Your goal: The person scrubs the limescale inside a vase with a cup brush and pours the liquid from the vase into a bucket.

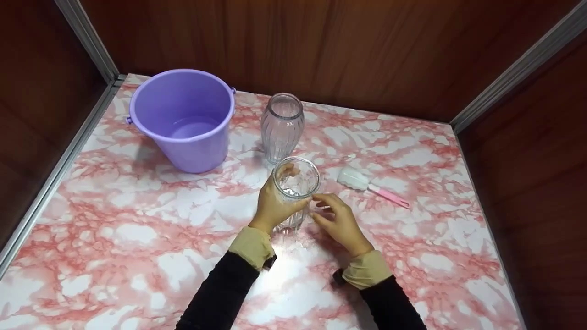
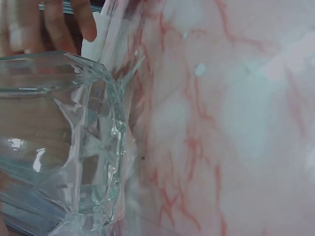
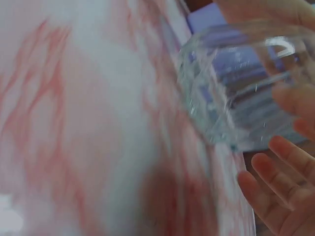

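Note:
A clear glass vase (image 1: 291,222) with a round rim is held upright in my left hand (image 1: 275,204), whose fingers and thumb wrap around its side. Close to the vase's right side is my right hand (image 1: 339,222), fingers loosely bent and apart; whether a fingertip touches the glass is hard to tell. In the left wrist view the thick faceted base of the vase (image 2: 88,147) shows above the tabletop. The right wrist view has the spread fingers of my right hand (image 3: 290,191) beside the glass, gripping nothing.
A purple bucket (image 1: 195,151) stands at the back left. Another clear ribbed vase (image 1: 282,133) stands upright just behind the held one. To the right lies a sponge brush (image 1: 373,188) with a white head and pink handle. Brown panels (image 1: 321,50) border the red-and-white marbled tabletop (image 1: 137,256).

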### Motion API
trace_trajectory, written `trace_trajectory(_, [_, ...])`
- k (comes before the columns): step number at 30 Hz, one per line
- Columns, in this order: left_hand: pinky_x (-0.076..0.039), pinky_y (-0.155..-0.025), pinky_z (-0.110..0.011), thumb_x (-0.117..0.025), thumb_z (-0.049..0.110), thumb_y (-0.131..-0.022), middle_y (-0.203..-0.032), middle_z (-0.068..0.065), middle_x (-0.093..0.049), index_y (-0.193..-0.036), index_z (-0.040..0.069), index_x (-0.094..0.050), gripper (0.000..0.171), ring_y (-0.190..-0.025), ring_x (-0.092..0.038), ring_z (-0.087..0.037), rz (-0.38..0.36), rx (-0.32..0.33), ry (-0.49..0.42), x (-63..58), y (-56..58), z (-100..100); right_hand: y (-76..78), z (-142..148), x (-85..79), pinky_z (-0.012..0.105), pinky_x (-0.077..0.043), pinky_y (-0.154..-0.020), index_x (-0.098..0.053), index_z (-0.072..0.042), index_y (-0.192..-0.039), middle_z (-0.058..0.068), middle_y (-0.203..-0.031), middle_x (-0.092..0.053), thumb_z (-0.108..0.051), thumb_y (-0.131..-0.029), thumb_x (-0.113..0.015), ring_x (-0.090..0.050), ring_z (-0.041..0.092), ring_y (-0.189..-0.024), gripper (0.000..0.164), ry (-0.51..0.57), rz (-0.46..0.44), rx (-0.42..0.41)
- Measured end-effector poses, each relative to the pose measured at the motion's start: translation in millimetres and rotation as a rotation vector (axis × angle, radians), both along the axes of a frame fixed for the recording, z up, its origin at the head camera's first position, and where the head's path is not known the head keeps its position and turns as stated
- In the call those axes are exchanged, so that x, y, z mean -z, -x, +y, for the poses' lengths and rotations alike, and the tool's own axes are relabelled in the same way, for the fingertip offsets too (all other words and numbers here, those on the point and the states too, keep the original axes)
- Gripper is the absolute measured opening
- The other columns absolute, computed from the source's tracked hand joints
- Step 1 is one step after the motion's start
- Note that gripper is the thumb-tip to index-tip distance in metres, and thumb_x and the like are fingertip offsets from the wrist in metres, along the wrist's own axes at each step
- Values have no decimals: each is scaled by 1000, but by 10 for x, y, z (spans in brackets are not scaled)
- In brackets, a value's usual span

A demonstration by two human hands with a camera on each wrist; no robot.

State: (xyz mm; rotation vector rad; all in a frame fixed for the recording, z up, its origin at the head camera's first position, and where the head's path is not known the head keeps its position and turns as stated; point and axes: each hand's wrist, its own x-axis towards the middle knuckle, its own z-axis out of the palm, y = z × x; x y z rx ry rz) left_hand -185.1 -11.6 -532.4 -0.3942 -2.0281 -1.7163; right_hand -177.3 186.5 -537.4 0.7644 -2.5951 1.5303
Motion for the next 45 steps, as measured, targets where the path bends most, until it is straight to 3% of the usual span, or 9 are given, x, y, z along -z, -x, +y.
trace_trajectory(3, [-41,-104,-32,-91,18,-61,-120,-3,-64,-132,9,-47,84,-115,-56,-17,-6,-3,-3,6,8,7,20,101,57,39,-56,-85,-66,-5,-117,7,-111,-62,-1,-83,-72,-61,31,-97,35,-44,47,35])
trace_trajectory(6, [-41,-104,-33,-91,15,-60,-119,-8,-64,-132,5,-47,85,-115,-57,-21,-17,-6,-4,-26,-11,11,42,194,82,37,-55,-86,-68,-4,-114,8,-109,-62,4,-82,-71,-61,31,-98,33,-36,38,68])
trace_trajectory(13, [-43,-102,-40,-88,8,-64,-117,-14,-63,-130,-1,-47,78,-114,-57,-24,-28,10,-10,-336,-181,-16,157,445,30,44,-52,-92,-69,3,-106,14,-109,-62,8,-79,-71,-59,31,-102,28,-49,55,195])
trace_trajectory(17, [-45,-100,-49,-87,8,-64,-117,-14,-63,-130,0,-46,78,-114,-56,-25,-43,25,-33,-374,-205,-26,259,621,-28,49,-50,-90,-69,4,-106,16,-109,-62,8,-79,-71,-58,32,-102,27,-93,80,268])
trace_trajectory(20, [-45,-100,-47,-88,8,-64,-118,-14,-63,-131,0,-46,79,-115,-56,-26,-49,26,-40,-346,-192,-28,338,746,-71,45,-50,-92,-69,4,-107,17,-111,-60,7,-80,-70,-57,32,-104,27,-117,62,308])
trace_trajectory(27, [-44,-101,-30,-89,23,-65,-121,1,-63,-135,12,-46,83,-116,-55,-12,1,10,-2,3,-6,-12,480,1022,-98,40,-51,-91,-67,6,-108,18,-111,-57,5,-81,-70,-53,29,-107,27,-163,62,379])
trace_trajectory(36, [-44,-101,-32,-89,26,-65,-120,1,-63,-136,13,-46,84,-116,-55,-14,-4,16,-7,-18,-12,-14,569,1317,-34,45,-43,-94,-69,8,-101,24,-102,-62,7,-77,-71,-56,39,-101,24,-247,176,443])
trace_trajectory(45, [-44,-101,-35,-90,12,-62,-120,-11,-63,-135,1,-45,87,-116,-55,-24,-41,-3,10,-39,-15,5,567,1459,62,45,-46,-83,-67,8,-107,27,-96,-60,4,-78,-72,-57,40,-89,30,-303,129,504])
